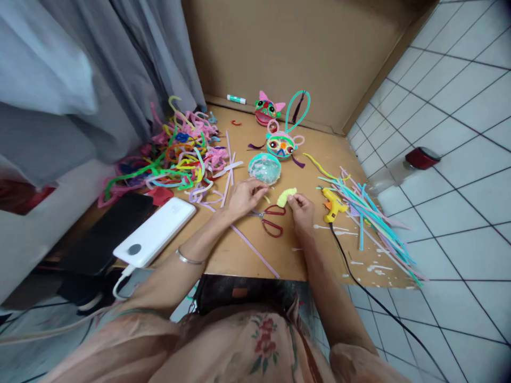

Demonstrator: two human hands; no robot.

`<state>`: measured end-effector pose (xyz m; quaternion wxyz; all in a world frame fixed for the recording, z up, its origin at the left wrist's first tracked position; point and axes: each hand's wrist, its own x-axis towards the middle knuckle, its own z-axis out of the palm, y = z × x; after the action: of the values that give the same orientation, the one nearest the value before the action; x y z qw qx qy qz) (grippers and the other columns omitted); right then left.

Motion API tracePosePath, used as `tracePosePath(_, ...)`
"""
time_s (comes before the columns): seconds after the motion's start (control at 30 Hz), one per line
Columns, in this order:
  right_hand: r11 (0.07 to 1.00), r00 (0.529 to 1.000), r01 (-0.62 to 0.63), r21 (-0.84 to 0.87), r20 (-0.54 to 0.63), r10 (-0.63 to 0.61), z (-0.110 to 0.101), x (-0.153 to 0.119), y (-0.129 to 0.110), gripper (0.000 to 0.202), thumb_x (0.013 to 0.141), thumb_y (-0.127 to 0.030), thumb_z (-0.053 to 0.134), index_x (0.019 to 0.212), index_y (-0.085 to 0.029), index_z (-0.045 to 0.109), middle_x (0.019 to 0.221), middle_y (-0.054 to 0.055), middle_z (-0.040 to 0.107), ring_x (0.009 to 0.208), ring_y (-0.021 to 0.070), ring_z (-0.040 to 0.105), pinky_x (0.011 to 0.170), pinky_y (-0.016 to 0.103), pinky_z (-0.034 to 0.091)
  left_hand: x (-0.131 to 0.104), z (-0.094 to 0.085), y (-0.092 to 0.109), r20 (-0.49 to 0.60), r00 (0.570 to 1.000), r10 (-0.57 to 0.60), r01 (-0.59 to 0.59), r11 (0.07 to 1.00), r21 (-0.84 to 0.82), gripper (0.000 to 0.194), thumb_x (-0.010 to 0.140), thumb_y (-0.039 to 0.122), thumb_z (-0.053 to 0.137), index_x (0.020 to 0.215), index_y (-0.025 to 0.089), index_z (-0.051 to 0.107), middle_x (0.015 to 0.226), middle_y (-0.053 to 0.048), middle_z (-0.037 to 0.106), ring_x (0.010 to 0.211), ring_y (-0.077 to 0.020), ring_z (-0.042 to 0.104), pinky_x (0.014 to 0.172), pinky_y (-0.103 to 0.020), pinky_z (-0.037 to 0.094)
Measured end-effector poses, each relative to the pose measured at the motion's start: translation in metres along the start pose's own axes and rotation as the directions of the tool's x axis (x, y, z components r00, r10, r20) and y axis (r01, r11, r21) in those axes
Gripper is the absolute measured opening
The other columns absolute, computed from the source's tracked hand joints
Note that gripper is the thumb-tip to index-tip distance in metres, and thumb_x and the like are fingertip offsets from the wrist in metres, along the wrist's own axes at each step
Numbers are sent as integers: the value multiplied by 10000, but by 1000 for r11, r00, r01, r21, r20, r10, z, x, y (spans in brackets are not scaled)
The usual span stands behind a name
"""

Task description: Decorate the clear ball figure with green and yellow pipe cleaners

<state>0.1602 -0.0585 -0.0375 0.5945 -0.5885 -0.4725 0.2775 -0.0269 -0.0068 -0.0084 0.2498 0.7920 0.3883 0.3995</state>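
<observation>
My right hand (302,211) pinches a pale yellow coiled pipe-cleaner piece (286,197) by its edge, just above the table. My left hand (245,198) is at the near side of a clear round shell rimmed with turquoise pipe cleaner (264,169); its fingers are bent loosely and appear to hold nothing. Scissors with red handles (272,227) lie between my hands, their blades partly under the left one. A small yellow-green scrap (266,199) rests beside my left fingertips. Behind the shell stands a decorated pipe-cleaner animal head (281,146) with pink ears and purple tassels.
A second animal head (266,109) and a glue stick (236,99) are at the back. Tangled pipe cleaners (179,154) fill the left; straight ones (371,213) lie right, near a yellow glue gun (333,205) with a black cord. A white power bank (155,232) sits front left.
</observation>
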Motion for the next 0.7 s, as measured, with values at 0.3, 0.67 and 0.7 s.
tracePosePath(0.3,999,1000,-26,-20,5,26,-4,0,3,263,709,-425,628,647,-172,594,682,-15,509,658,125,461,654,268,394,-5,4,-3,261,957,-128,22,927,376,280,876,237,526,1088,211,708,1146,-78,702,990,-244,661,808,-314,494)
tracePosePath(0.67,994,997,-76,80,-13,77,-1,-2,3,258,675,-416,674,672,-163,623,676,-12,562,619,115,487,616,258,406,-5,11,-6,290,929,-229,62,871,487,218,900,266,465,959,186,660,1019,-104,712,931,-252,663,769,-320,464)
tracePosePath(0.7,993,996,-82,90,-12,83,-1,-2,3,255,672,-413,680,680,-163,629,678,-10,575,620,116,493,616,258,409,-5,10,-4,279,933,-227,66,871,487,217,902,266,461,960,187,655,1022,-104,712,931,-252,663,766,-319,462)
